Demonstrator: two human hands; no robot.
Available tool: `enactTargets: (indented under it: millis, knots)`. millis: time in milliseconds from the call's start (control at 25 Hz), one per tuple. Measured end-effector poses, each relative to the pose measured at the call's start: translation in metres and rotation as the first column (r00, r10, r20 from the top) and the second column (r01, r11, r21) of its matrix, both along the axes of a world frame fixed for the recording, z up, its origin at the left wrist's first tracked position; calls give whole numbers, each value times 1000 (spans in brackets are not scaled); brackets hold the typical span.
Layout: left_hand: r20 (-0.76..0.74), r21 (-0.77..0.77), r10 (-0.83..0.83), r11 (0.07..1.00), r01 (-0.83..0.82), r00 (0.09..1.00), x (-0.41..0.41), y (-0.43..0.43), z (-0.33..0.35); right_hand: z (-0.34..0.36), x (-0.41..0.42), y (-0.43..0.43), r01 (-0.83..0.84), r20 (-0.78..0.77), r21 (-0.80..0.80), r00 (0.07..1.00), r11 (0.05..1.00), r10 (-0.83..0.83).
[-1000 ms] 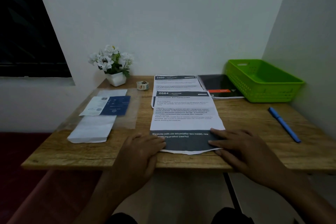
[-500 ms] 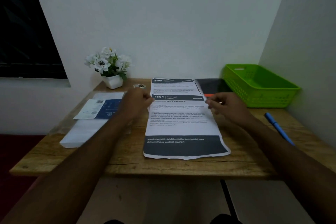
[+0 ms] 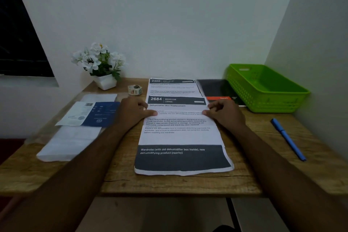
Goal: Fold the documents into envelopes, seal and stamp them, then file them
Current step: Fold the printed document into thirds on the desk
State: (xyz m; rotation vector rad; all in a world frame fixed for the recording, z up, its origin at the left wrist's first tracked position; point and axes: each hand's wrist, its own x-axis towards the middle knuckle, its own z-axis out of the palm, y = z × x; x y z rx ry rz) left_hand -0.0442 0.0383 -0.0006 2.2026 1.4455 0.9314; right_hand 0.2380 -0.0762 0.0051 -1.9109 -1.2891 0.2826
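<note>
Top sheet (image 3: 180,137) lies flat on the counter (image 3: 169,184), long axis running away from the viewer, near edge close to the counter's front.
Header: "2684 BEDROOM", title "Dehumidifier Box Replacement". Dark band at the foot: "Wardrobe (with old dehumidifier box inside), new dehumidifying product (nearby)".
Second sheet (image 3: 172,86) shows behind it, headed "2400"; the rest is too small to read.

Left hand (image 3: 134,112) pinches the sheet's left edge just below the title, thumb on the print, fingers curled.
Right hand (image 3: 225,113) does likewise on the right edge.

Left of the sheet: blue-and-white envelope (image 3: 90,114), print unreadable; white envelope (image 3: 69,143) nearer.
Tape roll (image 3: 134,89) sits by the flower pot (image 3: 105,82).
Right side: black folder (image 3: 212,88) with an orange label, green basket (image 3: 273,102), blue pen (image 3: 288,138).
</note>
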Motion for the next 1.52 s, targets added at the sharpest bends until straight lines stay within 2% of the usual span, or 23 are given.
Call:
enactTargets:
  millis: [280,520,920,1240,1520]
  knots:
    - [60,-84,13,996,-8,998,-1,1,3,-1,3,1,-8,-58,29,998,1000,10]
    - [162,-156,-74,983,99,984,-5,-2,6,-2,2,0,-11,-64,7,998,1000,12]
    - [195,-235,-107,960,153,975,-8,-1,10,-3,5,4,-31,-84,-9,996,999,31]
    - [119,-203,-62,975,86,991,-4,3,7,-5,8,4,-69,-119,12,990,998,70]
    - [156,-176,-67,980,94,986,-4,2,6,-3,8,4,-59,-164,37,984,998,64]
